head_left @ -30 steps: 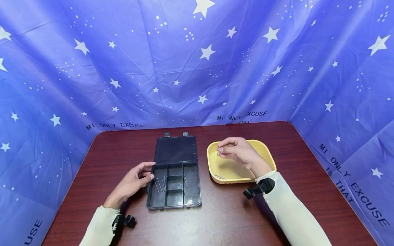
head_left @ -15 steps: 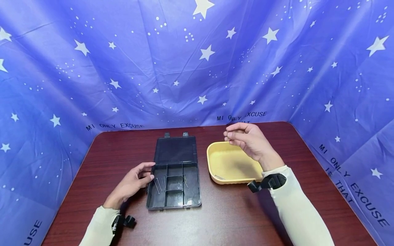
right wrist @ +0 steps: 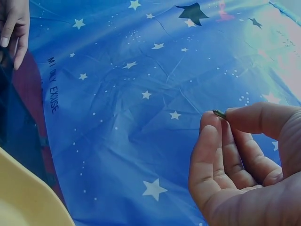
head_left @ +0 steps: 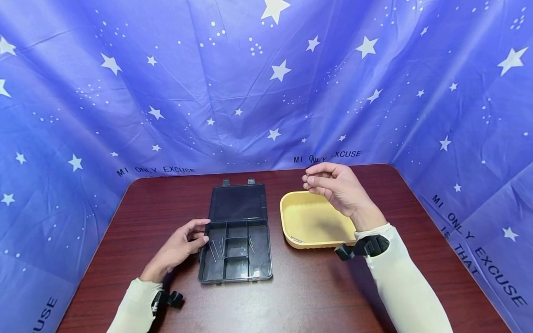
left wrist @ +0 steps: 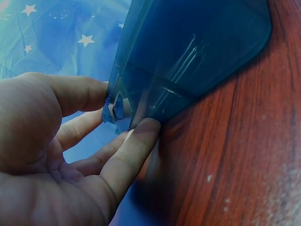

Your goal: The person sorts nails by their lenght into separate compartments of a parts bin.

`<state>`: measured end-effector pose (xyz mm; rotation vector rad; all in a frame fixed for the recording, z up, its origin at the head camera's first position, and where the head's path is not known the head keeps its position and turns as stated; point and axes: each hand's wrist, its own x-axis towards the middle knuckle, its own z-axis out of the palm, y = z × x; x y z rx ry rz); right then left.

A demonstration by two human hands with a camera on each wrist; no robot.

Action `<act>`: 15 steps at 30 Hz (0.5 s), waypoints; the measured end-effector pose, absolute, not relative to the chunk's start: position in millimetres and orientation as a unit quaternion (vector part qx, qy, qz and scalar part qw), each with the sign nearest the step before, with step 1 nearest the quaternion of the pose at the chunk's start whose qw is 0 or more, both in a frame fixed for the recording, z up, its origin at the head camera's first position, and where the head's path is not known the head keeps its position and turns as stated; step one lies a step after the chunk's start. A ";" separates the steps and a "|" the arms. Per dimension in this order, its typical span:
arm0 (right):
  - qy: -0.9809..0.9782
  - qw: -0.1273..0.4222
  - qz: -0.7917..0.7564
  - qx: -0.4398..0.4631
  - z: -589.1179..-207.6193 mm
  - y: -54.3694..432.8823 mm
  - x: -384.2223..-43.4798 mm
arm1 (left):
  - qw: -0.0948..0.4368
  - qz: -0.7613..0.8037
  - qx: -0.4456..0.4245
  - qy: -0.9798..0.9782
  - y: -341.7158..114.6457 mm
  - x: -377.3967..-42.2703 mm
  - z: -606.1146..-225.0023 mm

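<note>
My right hand (head_left: 339, 189) is raised above the back rim of a yellow tray (head_left: 284, 212), pinching a small brass-coloured screw (right wrist: 219, 114) between thumb and fingertips. Most of the screw is hidden by the fingers. On the left, a dark see-through compartment box (head_left: 236, 280) lies with its lid folded back. My left hand (head_left: 179, 243) rests at the box's left side, thumb and index fingertips touching its edge near the hinge. Several silver nails (head_left: 215, 249) lie in the left compartment, and thin brass-coloured pieces (head_left: 251, 245) are at the right one. Inside the tray's front left corner are silver nails (head_left: 297, 239).
Both containers stand on a dark red wood table (head_left: 291, 296), with a strip of tabletop between them. Behind and around it hangs a blue curtain (head_left: 233, 83) with white stars. The box's lid (head_left: 237, 203) lies toward the back, its two latches (head_left: 251, 181) pointing away.
My right hand has risen from over the tray, moving back and to the right with the screw pinched, then lifted slightly more. My left hand and the box have stayed put.
</note>
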<state>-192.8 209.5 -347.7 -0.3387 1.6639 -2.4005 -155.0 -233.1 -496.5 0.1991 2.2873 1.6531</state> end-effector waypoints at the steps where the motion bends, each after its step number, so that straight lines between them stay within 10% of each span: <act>1: 0.565 0.099 -0.811 -0.116 -347.4 208.7 -192.4 | 0.156 0.576 0.071 0.800 -233.0 -155.1 -496.4; 15: 0.583 0.115 -0.797 -0.105 -360.8 170.3 -188.9 | 0.163 0.568 0.054 0.805 -232.6 -156.3 -498.3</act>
